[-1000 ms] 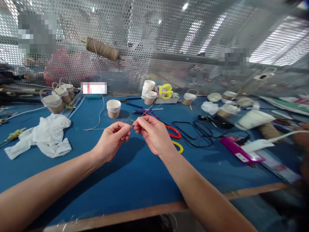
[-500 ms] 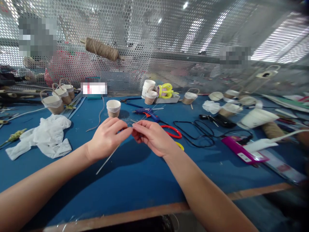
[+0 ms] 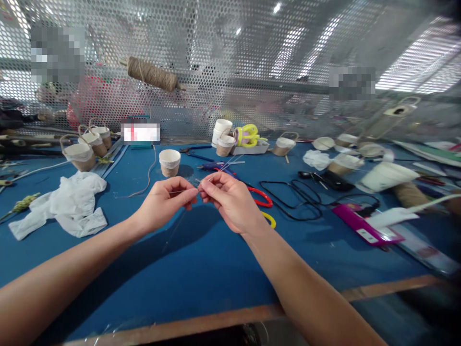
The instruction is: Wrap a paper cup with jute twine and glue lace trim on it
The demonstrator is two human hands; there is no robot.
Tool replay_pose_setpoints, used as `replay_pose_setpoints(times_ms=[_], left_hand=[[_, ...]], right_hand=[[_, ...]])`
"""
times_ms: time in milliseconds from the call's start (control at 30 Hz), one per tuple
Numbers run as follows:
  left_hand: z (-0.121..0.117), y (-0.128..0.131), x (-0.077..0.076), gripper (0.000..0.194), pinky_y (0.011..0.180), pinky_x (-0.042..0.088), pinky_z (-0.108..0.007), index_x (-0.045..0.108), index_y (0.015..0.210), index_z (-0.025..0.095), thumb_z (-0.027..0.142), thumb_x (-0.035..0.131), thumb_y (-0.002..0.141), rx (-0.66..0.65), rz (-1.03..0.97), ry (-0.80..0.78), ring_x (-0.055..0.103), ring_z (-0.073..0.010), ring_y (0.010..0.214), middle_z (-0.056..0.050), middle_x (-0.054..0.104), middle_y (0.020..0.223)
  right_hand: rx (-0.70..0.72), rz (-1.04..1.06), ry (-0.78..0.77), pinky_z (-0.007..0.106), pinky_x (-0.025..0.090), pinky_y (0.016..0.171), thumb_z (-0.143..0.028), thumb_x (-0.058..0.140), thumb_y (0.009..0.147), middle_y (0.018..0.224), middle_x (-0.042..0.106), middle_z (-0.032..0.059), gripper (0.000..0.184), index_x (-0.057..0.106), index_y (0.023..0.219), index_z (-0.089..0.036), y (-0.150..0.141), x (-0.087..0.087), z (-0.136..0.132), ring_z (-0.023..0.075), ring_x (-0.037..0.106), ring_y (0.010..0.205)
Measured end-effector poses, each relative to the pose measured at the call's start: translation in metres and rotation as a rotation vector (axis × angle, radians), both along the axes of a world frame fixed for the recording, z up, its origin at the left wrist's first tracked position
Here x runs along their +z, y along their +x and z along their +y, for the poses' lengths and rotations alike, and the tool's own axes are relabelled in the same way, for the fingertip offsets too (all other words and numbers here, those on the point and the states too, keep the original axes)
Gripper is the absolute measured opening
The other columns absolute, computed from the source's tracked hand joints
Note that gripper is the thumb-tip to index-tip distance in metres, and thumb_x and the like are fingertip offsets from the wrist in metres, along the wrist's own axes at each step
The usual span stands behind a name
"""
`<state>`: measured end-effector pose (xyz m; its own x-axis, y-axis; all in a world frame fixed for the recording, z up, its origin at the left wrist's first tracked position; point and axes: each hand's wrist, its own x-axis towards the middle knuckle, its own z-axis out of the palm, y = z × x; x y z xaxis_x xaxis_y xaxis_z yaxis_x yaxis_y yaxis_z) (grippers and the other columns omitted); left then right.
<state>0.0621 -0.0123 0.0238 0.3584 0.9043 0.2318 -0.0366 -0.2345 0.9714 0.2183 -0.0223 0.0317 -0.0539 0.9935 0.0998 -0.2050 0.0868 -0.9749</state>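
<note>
My left hand [image 3: 169,199] is closed in a pinch, thumb against fingers, on a thin light-coloured strand [image 3: 175,192]. My right hand [image 3: 228,199] meets it fingertip to fingertip and pinches the same strand; its exact kind is too fine to make out. Just beyond my left hand stands a small white paper cup [image 3: 170,163] with a brown-wrapped lower part, touched by neither hand. A blue glue gun [image 3: 212,166] lies behind my right hand, and red-handled scissors [image 3: 262,196] are partly hidden by that hand.
Crumpled white cloth [image 3: 68,204] lies at the left near handled cups [image 3: 79,156]. To the right are a black cable [image 3: 288,192] and a purple power strip [image 3: 362,226]. Yellow-handled scissors [image 3: 247,135] stand at the back. A twine spool [image 3: 151,73] hangs on the mesh.
Both hands stay close together while their fingers have shifted on the strand. The white length that hung below my left hand now shows only as a faint blur.
</note>
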Motion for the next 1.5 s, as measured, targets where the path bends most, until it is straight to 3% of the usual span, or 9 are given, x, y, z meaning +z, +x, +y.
replay_pose_setpoints(times_ms=[200,333,433,600,700,933,1267,1400,1500], left_hand=[[-0.001,0.007,0.0,0.02,0.052,0.04,-0.018,0.058,0.067,0.012,0.027,0.071,0.069,-0.191,-0.365,-0.587,0.051,-0.0059,0.049,0.001,0.06,0.057],[-0.004,0.009,-0.005,0.02,0.052,0.042,-0.019,0.054,0.07,0.014,0.031,0.062,0.078,-0.205,-0.306,-0.645,0.05,-0.0058,0.045,0.004,0.056,0.052],[-0.006,0.003,-0.008,0.021,0.056,0.045,-0.023,0.053,0.069,0.015,0.029,0.052,0.085,-0.108,0.125,-0.184,0.054,-0.01,0.053,-0.001,0.06,0.059],[-0.003,-0.008,-0.003,0.007,0.069,0.047,-0.03,0.06,0.082,0.015,0.014,0.053,0.085,0.239,0.598,1.171,0.056,-0.0162,0.073,-0.008,0.064,0.083],[0.0,-0.008,0.003,0.008,0.071,0.049,-0.032,0.059,0.089,0.013,0.017,0.058,0.083,0.332,0.621,1.397,0.055,-0.0181,0.077,-0.011,0.064,0.087],[-0.003,-0.004,0.006,0.007,0.066,0.047,-0.026,0.063,0.082,0.014,0.02,0.059,0.083,0.334,0.433,1.099,0.055,-0.0134,0.069,-0.005,0.063,0.075],[-0.006,0.009,0.005,0.016,0.049,0.037,-0.014,0.06,0.071,0.011,0.023,0.07,0.07,-0.21,-0.459,-0.676,0.042,-0.0016,0.048,0.003,0.054,0.062],[-0.003,0.005,-0.004,0.019,0.05,0.039,-0.017,0.058,0.069,0.012,0.029,0.064,0.078,-0.113,-0.256,-0.48,0.045,-0.0044,0.049,0.001,0.056,0.061],[-0.001,-0.003,-0.006,0.016,0.057,0.042,-0.021,0.06,0.071,0.015,0.024,0.056,0.083,0.044,0.228,0.167,0.051,-0.0092,0.057,-0.001,0.061,0.065]], right_hand=[[-0.055,-0.009,0.126,0.025,0.045,0.056,-0.031,0.073,0.067,0.061,0.061,-0.0026,0.019,0.059,0.068,-0.017,-0.004,0.0,-0.005,0.0086,0.054,0.057],[-0.065,0.033,0.114,0.024,0.045,0.054,-0.028,0.074,0.066,0.061,0.062,-0.003,0.017,0.06,0.066,-0.018,-0.002,0.002,-0.003,0.0079,0.054,0.055],[-0.106,0.137,0.061,0.022,0.044,0.052,-0.028,0.077,0.06,0.06,0.063,-0.0036,0.021,0.059,0.064,-0.018,0.003,0.003,0.003,0.0067,0.054,0.053],[-0.075,0.22,-0.053,0.02,0.043,0.054,-0.029,0.08,0.055,0.06,0.063,-0.0044,0.026,0.059,0.064,-0.017,0.008,0.004,0.008,0.0057,0.054,0.054],[-0.007,0.22,-0.053,0.02,0.043,0.055,-0.029,0.08,0.056,0.062,0.063,-0.0038,0.026,0.059,0.064,-0.017,0.004,0.004,0.003,0.0062,0.055,0.056],[-0.001,0.167,0.085,0.024,0.044,0.058,-0.029,0.075,0.065,0.065,0.063,-0.0038,0.02,0.058,0.066,-0.019,-0.005,0.001,-0.005,0.0081,0.055,0.059],[-0.077,0.071,0.217,0.025,0.045,0.059,-0.024,0.069,0.072,0.068,0.062,-0.0037,0.013,0.058,0.07,-0.019,-0.008,0.0,-0.008,0.0082,0.056,0.058],[-0.102,0.156,0.113,0.023,0.044,0.055,-0.027,0.075,0.064,0.062,0.061,-0.0049,0.021,0.056,0.066,-0.019,-0.002,0.001,0.001,0.0071,0.054,0.054],[-0.138,0.232,0.015,0.021,0.044,0.053,-0.028,0.079,0.057,0.059,0.06,-0.0055,0.025,0.056,0.063,-0.018,0.006,0.002,0.009,0.0059,0.052,0.053]])
